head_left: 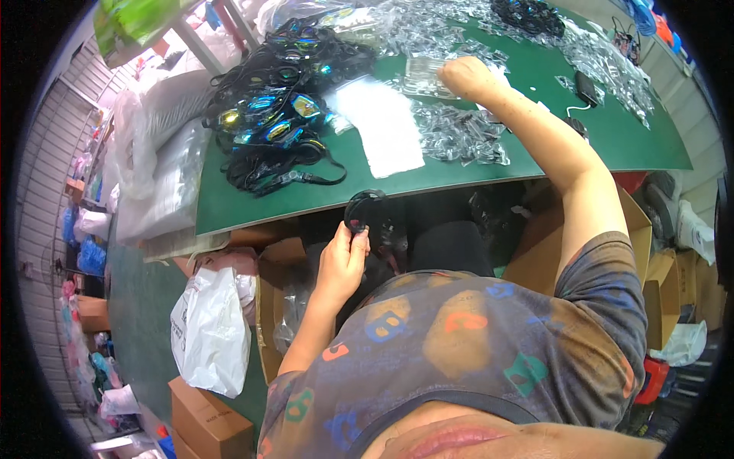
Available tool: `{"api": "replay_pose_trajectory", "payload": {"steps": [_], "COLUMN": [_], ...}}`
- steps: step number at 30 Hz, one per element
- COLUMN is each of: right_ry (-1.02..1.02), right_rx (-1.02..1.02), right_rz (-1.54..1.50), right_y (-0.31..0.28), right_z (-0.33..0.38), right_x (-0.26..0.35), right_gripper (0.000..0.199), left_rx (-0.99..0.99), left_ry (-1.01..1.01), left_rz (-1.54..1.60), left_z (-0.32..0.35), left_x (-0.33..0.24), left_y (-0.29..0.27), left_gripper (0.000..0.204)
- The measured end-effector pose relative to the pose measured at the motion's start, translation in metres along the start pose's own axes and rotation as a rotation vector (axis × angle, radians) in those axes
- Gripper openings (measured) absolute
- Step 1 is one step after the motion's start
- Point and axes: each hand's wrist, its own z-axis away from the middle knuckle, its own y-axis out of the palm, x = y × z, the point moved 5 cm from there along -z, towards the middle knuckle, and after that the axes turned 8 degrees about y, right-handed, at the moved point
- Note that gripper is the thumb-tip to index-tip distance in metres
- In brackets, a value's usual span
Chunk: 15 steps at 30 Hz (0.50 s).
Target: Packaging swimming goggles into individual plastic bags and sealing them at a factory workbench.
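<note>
My left hand (pixel 345 256) is closed on a coiled black strap (pixel 366 205), held up just off the table's front edge. Whether lenses are attached to the strap, I cannot tell. Stretched out over the table, my right hand (pixel 466 77) has its fingers curled at a stack of clear plastic bags (pixel 425 76); what its fingertips grip is hidden. A pile of black swim goggles (pixel 287 99) with shiny blue and yellow lenses lies to the left. White sheets (pixel 382 130) lie between that pile and a heap of small clear plastic pieces (pixel 461 134).
More clear plastic pieces (pixel 612 73) spread over the far right of the green table (pixel 627 145). A black device with a white cable (pixel 586 89) lies there too. Open cardboard boxes (pixel 535 237) stand under the table. A white plastic bag (pixel 210 329) hangs at the left.
</note>
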Motion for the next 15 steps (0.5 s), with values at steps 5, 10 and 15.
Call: {"api": "replay_pose_trajectory", "payload": {"steps": [5,10,15], "right_ry": [0.0,0.214,0.219], "right_rx": [-0.232,-0.158,0.224], "right_rz": [-0.024,-0.49,-1.327], "right_y": [-0.033,-0.074,-0.1], "right_z": [0.006,0.013,0.085], "right_x": [-0.007,0.014,0.139], "right_gripper": [0.014,0.022,0.021], "left_rx": [0.033,0.01,-0.104], "left_ry": [-0.047,-0.05,-0.236], "left_rz": [0.15,0.412,0.833], "left_z": [-0.002,-0.004,0.001], "left_x": [0.011,0.025,0.037], "left_y": [0.004,0.013,0.03], "left_gripper": [0.023,0.021,0.019]}}
